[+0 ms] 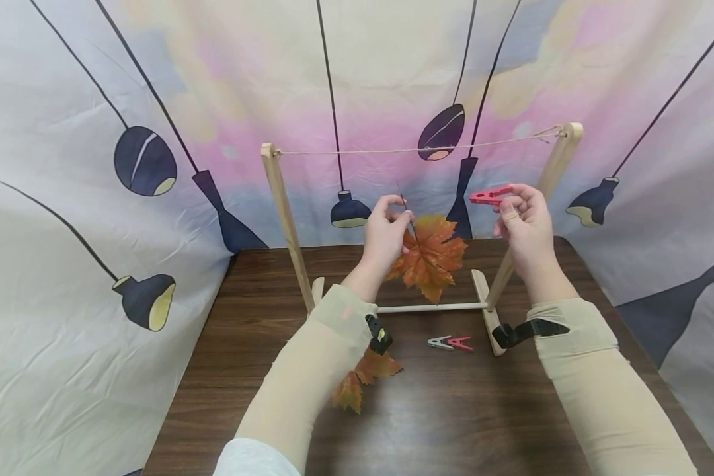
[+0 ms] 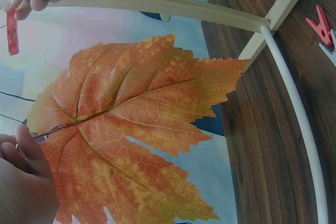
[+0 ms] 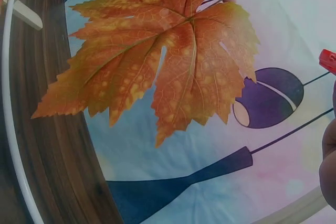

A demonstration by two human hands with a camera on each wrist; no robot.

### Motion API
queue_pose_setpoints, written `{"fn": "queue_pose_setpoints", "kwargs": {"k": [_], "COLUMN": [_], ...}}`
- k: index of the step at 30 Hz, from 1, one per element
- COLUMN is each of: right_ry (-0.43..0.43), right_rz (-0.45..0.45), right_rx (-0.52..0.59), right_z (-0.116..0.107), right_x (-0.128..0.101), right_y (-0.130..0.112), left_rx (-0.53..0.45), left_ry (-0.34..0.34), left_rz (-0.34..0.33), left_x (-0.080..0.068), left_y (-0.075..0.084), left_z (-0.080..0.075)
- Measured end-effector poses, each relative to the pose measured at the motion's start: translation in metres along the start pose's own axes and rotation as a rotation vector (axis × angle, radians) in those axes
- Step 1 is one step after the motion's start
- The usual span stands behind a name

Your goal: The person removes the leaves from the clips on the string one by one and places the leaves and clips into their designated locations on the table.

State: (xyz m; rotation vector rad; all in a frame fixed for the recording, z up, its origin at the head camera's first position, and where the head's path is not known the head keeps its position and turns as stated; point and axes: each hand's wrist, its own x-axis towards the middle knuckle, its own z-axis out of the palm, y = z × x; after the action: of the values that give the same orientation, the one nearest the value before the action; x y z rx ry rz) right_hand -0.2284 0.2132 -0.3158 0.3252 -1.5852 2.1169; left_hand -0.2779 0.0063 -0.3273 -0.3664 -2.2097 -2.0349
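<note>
My left hand point(image 1: 385, 233) pinches the thin dark stem of an orange maple leaf point(image 1: 433, 258), which hangs tip down below the string point(image 1: 381, 151). The leaf's veined face fills much of the left wrist view point(image 2: 142, 114). To the right, my right hand point(image 1: 526, 221) pinches a red clothespin point(image 1: 489, 196) between thumb and fingers, its nose pointing left toward the leaf. Both hands are in front of a wooden frame, whose posts point(image 1: 288, 225) carry the string. In the right wrist view only the end of the red clothespin point(image 3: 328, 60) shows at the edge.
On the brown wood-grain table point(image 1: 250, 370) lie a grey clothespin point(image 1: 439, 342) and another red clothespin point(image 1: 461, 344), side by side. A second leaf point(image 1: 363, 380) lies partly under my left forearm. A white rod point(image 1: 431, 308) joins the frame's feet. Behind hangs a printed cloth point(image 1: 244, 79).
</note>
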Motion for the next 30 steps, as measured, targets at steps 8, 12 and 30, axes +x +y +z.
{"fn": "queue_pose_setpoints", "kwargs": {"k": [8,12,30], "right_ry": [-0.037,-0.032,-0.029], "right_rz": [0.021,0.032,0.054], "right_rx": [-0.026,-0.03,0.0], "right_z": [-0.003,-0.005,-0.015], "right_x": [-0.003,-0.005,-0.012], "right_y": [0.009,0.013,0.027], "left_rx": [-0.031,-0.048,-0.005], "left_ry": [0.011,0.03,0.065], "left_rz": [-0.006,-0.011,-0.061], "left_x": [-0.001,-0.001,-0.021], "left_y": [-0.005,-0.008,0.007], "left_z": [-0.006,-0.009,-0.026]}}
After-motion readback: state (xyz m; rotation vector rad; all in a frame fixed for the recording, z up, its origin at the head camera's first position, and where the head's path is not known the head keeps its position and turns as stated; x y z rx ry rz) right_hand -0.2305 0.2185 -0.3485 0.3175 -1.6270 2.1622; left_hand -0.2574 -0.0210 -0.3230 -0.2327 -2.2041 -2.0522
